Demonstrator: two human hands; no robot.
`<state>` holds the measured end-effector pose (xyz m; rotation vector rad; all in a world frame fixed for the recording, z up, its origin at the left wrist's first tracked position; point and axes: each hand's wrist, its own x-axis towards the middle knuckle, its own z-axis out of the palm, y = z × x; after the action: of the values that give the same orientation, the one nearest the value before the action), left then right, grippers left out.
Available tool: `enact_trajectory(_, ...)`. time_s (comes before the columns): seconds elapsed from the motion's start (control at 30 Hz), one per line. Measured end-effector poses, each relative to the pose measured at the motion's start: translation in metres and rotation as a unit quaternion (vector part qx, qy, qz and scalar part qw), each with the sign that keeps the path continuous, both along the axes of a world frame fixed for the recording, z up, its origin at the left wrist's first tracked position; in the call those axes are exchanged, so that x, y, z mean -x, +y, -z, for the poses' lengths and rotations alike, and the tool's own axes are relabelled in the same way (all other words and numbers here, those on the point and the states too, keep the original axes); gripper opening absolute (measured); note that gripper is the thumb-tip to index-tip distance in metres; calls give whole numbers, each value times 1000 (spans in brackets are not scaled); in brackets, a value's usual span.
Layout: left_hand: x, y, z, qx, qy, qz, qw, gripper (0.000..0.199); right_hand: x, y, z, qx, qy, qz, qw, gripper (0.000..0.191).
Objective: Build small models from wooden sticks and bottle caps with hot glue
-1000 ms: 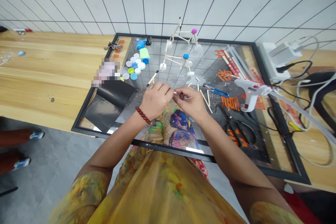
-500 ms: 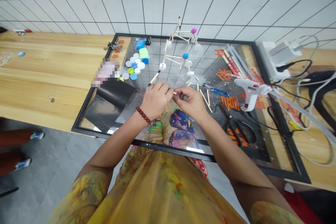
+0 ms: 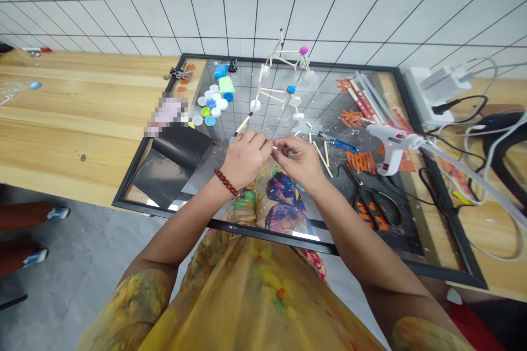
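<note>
Over the glass panel (image 3: 242,214), both hands meet with fingers pinched. My left hand (image 3: 247,159), beaded bracelet at the wrist, is closed, its fingertips at a short pale wooden stick (image 3: 274,147). My right hand (image 3: 300,162) pinches the same stick with thumb and forefinger; most of it is hidden. Just beyond the left knuckles, a dark-tipped stick (image 3: 242,124) slants up; its lower end is hidden. Farther back stand stick models with white round caps, one topped by a blue ball (image 3: 291,89) and another by a magenta ball (image 3: 303,50).
To the right lie loose sticks (image 3: 322,158), small blue-handled snips (image 3: 343,144), black scissors (image 3: 368,197) and a white glue gun (image 3: 391,145) with cables. Several bottle caps (image 3: 221,104) and a black sheet (image 3: 168,167) are on the left. A person's feet (image 3: 53,213) show at far left.
Hardly anything differs. Both hands stay pinched together at the same place, with the small stick's visible end shifted very slightly.
</note>
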<state>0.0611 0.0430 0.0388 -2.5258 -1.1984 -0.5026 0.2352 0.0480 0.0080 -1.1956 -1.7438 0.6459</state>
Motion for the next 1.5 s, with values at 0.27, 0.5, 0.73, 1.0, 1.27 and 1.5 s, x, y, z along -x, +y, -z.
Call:
enact_trajectory(0.27,12,-31,14,-6,-146,22,989,21,-2,0,0,4,-2,3,1000,12)
enact_trajectory(0.5,11,-40,32,225,-435,-95,867,11,-2,-1,-1,-4,-6,-1,1000,12)
enact_trajectory(0.73,-14,-24,36,373,-600,-106,700,22,-2,-1,0,-13,-10,-2,1000,12)
enact_trajectory(1.0,-22,-13,36,430,-624,-89,647,20,-4,-1,1,-4,-13,-5,1000,12)
enact_trajectory(1.27,-26,-16,30,454,-642,-79,613,14,-6,-2,2,-14,-20,-10,1000,13)
enact_trajectory(1.5,-27,-14,31,466,-642,-102,600,16,-6,-3,1,-16,-26,-11,999,13)
